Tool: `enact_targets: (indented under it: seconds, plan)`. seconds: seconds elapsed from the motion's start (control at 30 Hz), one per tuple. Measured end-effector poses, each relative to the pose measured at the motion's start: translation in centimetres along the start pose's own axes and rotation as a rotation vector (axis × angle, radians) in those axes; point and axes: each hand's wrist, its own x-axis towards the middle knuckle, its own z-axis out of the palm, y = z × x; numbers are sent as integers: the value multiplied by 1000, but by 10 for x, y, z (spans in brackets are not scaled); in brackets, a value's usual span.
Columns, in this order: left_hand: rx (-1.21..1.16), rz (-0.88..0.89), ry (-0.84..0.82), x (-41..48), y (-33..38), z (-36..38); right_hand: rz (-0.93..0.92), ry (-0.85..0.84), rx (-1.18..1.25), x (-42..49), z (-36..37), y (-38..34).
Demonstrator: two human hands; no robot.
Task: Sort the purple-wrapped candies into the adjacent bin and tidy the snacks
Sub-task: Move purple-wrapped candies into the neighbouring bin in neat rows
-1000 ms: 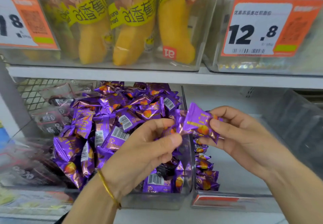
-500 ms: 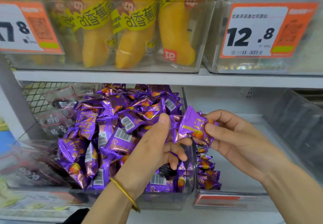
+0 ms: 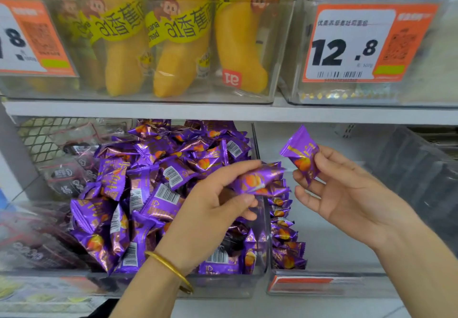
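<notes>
While my left hand (image 3: 213, 211) curls its fingers and thumb round one purple-wrapped candy (image 3: 257, 181), my right hand (image 3: 352, 196) pinches a second candy (image 3: 301, 156) by its lower end between thumb and fingertips, with the remaining fingers loosely spread. The two candies are close but apart, and the second is tilted upward. Beneath and left of my left hand, the heap of purple candies (image 3: 138, 181) fills the clear bin (image 3: 230, 286). Directly below the gap between my hands, a short row of candies (image 3: 283, 233) stands against the left wall of the adjacent bin (image 3: 329, 241), whose floor extends beneath my right hand. A gold bangle (image 3: 171, 270) sits on my left wrist. Above both hands, on the upper shelf: banana bread packs (image 3: 181, 52) and a price tag (image 3: 347, 45) reading 12.8.
</notes>
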Motion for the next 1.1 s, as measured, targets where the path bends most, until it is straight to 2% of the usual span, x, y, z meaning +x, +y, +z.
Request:
enact_targets:
  seconds: [0.17, 0.27, 0.37, 0.47, 0.63, 0.7, 0.77, 0.87, 0.97, 1.03, 1.1]
  plan:
    - [172, 130, -73, -2, 3, 5, 96, -65, -85, -1, 4, 5]
    - [24, 3, -132, -1, -1, 5, 69, -72, -220, -3, 5, 5]
    - [-138, -90, -98, -2, -4, 9, 16, -72, -383, -7, 10, 7]
    - [13, 17, 16, -4, 0, 23, -2, -102, -445, -12, 20, 10]
    - [201, 219, 157, 0, -4, 35, -3, -106, -402, -14, 19, 8]
    - [266, 274, 151, 5, -8, 38, 3, -199, -396, -15, 15, 5]
    - [305, 250, 93, 11, -9, 39, -6, -222, -375, -15, 12, 2]
    - [435, 236, 46, 20, -16, 34, -17, -95, -364, -1, -4, -12]
    - [622, 300, 94, 24, -29, 27, -39, 150, -519, 30, -45, -27]
    - [614, 261, 98, 21, -36, 28, -9, 275, -650, 52, -74, -27]
    - [612, 238, 84, 20, -40, 30, 46, 326, -761, 71, -97, -19]
